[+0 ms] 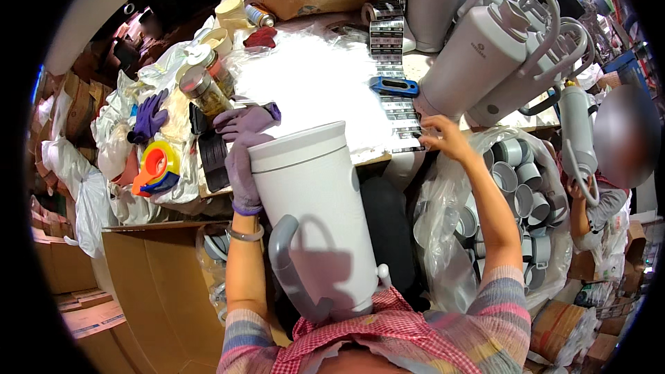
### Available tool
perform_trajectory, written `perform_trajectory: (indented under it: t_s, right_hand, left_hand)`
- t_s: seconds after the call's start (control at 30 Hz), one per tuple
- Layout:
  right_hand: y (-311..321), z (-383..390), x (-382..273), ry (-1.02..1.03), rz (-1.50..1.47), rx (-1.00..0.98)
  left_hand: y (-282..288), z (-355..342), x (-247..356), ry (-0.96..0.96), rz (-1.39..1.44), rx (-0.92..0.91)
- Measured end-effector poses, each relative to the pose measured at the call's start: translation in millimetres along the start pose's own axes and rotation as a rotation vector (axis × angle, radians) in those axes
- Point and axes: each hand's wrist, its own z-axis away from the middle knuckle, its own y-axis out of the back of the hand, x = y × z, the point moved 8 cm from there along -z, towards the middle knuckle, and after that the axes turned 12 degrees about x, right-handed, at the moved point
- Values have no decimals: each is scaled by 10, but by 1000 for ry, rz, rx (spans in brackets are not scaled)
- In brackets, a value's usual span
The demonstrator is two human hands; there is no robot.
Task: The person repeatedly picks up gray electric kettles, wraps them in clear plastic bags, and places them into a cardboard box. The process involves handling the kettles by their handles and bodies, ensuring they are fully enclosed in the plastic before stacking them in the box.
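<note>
My left hand (242,173), in a purple glove, grips the side of a big pale-grey jug (312,201) near its wide ringed end. The jug leans from my lap toward the table edge, its darker grey handle (282,253) on the left. Its end by my lap is partly hidden by my checked apron. My bare right hand (447,138) is at the right edge of a strip of printed labels (402,114), thumb and fingers pinched on it. Just beyond lies a blue-handled cutter (393,86).
Tall grey jugs (478,55) stand at the back right. Below them is a plastic bag of grey cups (519,180). Jars (204,90), a loose purple glove (149,116) and tape (158,163) lie left. An open carton (159,284) stands lower left. At right, another person holds a grey bottle (576,128).
</note>
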Motion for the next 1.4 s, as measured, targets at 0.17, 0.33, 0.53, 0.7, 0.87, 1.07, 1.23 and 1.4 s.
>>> perform_trajectory:
  t_s: [0.17, 0.33, 0.53, 0.7, 0.87, 1.07, 1.23, 1.4]
  right_hand:
    - [-599, 162, -168, 297, 226, -44]
    - [-425, 482, -129, 278, 235, -54]
    - [-420, 269, -138, 267, -144, 16]
    - [-415, 298, -122, 148, -253, 45]
    - [37, 548, -1021, 220, -94, -176]
    - [724, 321, -2468, 81, -794, -166]
    - [661, 210, -2988, -61, -745, -241]
    - [673, 241, -3172, -9, -667, -159]
  left_hand:
    - [-64, -48, 187, -69, -168, -26]
    - [125, -46, -32, -1, -73, 84]
    - [-389, -78, 217, -104, -72, -72]
    - [-289, -52, 157, -46, -104, -17]
    - [-254, -37, 493, -34, -156, -15]
    - [-549, 69, 849, -49, -291, -18]
    - [-739, 165, 1403, -226, -328, -6]
    - [-614, 243, 1530, -262, -354, 21]
